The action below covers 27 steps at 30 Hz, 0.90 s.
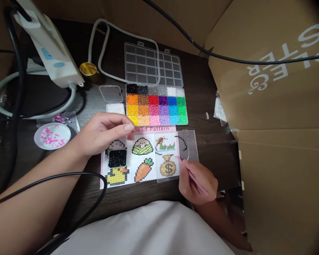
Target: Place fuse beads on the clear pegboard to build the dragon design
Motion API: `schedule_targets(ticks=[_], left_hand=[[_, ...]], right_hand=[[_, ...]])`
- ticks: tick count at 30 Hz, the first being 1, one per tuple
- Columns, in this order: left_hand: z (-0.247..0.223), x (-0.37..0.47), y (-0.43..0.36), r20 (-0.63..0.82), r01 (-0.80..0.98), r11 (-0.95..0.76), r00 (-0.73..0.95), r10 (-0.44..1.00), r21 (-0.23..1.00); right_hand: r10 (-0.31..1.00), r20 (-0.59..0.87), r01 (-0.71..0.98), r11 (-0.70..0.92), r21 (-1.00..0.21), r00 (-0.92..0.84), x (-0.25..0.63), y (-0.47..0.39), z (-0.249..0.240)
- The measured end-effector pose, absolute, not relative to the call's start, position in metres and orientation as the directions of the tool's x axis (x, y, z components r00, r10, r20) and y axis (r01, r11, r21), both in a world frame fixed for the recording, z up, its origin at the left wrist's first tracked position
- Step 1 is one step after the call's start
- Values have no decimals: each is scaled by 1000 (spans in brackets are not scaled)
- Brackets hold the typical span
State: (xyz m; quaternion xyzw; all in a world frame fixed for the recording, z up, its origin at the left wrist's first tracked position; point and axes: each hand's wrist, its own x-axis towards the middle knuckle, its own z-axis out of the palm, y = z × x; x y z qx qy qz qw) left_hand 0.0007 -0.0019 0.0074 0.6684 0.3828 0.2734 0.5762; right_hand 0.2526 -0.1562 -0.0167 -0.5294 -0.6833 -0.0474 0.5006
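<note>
My right hand (198, 180) grips pink tweezers (194, 177), their tip over a clear pegboard (190, 145). On that board dark beads form a curved line. My left hand (108, 132) hovers above the top edge of the bead pattern sheet (154, 173), thumb and index fingertip brought together; whatever may be between them is too small to make out. Below it, a small clear box of black beads (117, 158) rests on the sheet. The sheet shows a carrot, a money bag, a dragon boat and other pixel pictures.
A sorted bead case (156, 105) lies behind the sheet, its clear lid (154, 63) folded back. Further left are a white bead box (115, 108) and a dish with pink beads (52, 136). A power strip (53, 49), cables and cardboard walls (276, 159) surround the area.
</note>
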Motion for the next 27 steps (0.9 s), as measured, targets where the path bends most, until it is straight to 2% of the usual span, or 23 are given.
schedule_targets(ticks=[27], left_hand=[[10, 2, -2, -86, 221, -48, 556, 827, 974]], right_hand=[[750, 660, 744, 427, -514, 25, 252, -150, -24]])
